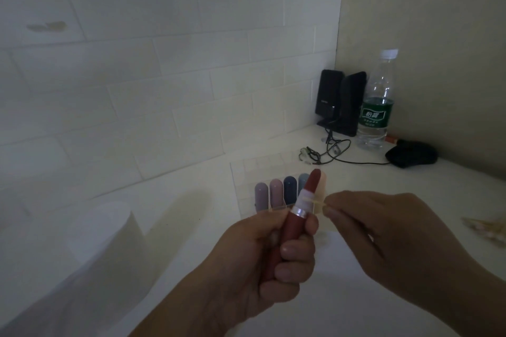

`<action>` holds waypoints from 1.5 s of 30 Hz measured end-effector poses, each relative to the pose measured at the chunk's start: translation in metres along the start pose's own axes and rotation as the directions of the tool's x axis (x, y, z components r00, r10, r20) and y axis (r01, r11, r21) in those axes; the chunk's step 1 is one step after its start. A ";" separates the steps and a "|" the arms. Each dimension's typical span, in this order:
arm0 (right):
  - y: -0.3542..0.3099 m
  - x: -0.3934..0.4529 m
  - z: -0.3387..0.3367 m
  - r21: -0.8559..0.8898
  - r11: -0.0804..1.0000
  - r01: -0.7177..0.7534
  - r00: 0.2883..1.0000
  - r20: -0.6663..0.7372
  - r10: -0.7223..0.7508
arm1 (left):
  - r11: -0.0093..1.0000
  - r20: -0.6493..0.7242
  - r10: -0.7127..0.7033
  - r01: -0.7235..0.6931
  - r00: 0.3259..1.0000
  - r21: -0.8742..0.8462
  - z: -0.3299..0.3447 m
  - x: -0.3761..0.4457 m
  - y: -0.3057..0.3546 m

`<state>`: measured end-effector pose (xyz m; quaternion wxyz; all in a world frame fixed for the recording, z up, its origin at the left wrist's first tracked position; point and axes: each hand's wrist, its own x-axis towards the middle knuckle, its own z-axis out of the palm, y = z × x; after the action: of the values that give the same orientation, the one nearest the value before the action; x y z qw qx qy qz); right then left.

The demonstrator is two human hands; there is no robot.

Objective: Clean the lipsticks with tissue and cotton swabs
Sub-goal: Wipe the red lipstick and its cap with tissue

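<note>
Both hands fill the lower part of the view over a white table, and everything else can be placed from the lipstick they share. Wrapped around its dark red barrel, the left hand has all its fingers curled tight and holds it tilted, with the bare red tip pointing up and away from the camera. Just right of the lipstick, the right hand pinches a thin cotton swab between thumb and fingertips; the swab's far end touches the pale band above the silver collar. Directly behind the lipstick stands a clear rack of small compartments, with a row of capped lipsticks in grey, pink, and dark and lighter blue along its front. Farther behind and to the right, in the corner of the tiled wall, are two black speakers, a water bottle with a green label beside them, and loose black cables on the table. Right of those lies a dark computer mouse. To the left of the lipstick, a sheet of white tissue rises from the table. The dim light leaves finer details hard to make out.
</note>
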<state>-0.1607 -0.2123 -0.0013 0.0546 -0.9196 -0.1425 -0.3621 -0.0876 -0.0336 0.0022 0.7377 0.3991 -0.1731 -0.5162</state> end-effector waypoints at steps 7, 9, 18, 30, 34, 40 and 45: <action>-0.004 0.001 0.001 -0.006 1.000 0.014 1.000 0.011 -0.014 | 0.988 -0.034 -0.008 0.013 0.999 0.153 0.006 -0.003 0.002; -0.002 0.000 0.001 0.006 1.000 0.011 1.000 -0.004 -0.011 | 0.984 -0.026 0.006 -0.002 1.000 0.180 0.004 -0.003 0.001; -0.003 0.000 0.000 -0.042 0.997 0.062 0.998 0.003 -0.062 | 0.986 0.098 -0.050 0.034 0.994 0.161 0.000 -0.006 0.002; 0.001 0.001 0.002 -0.008 0.998 0.070 0.997 -0.024 -0.070 | 0.979 0.131 -0.021 -0.006 0.991 0.203 0.000 -0.008 0.000; 0.009 -0.001 0.001 0.030 1.000 -0.001 0.999 -0.045 0.002 | 0.971 0.164 -0.036 -0.004 0.986 0.239 0.000 -0.009 -0.002; 0.003 -0.001 -0.006 0.068 0.998 0.019 0.999 -0.039 -0.016 | 0.964 0.201 0.018 -0.071 0.979 0.256 -0.002 -0.011 -0.003; 0.001 0.000 -0.008 0.057 0.998 0.023 0.999 -0.036 -0.021 | 0.950 0.167 0.036 -0.085 0.985 0.299 -0.004 -0.009 -0.004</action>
<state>-0.1654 -0.2148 0.0043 0.0796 -0.9095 -0.1618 -0.3745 -0.0909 -0.0243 -0.0018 0.6665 0.4602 -0.3215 -0.4905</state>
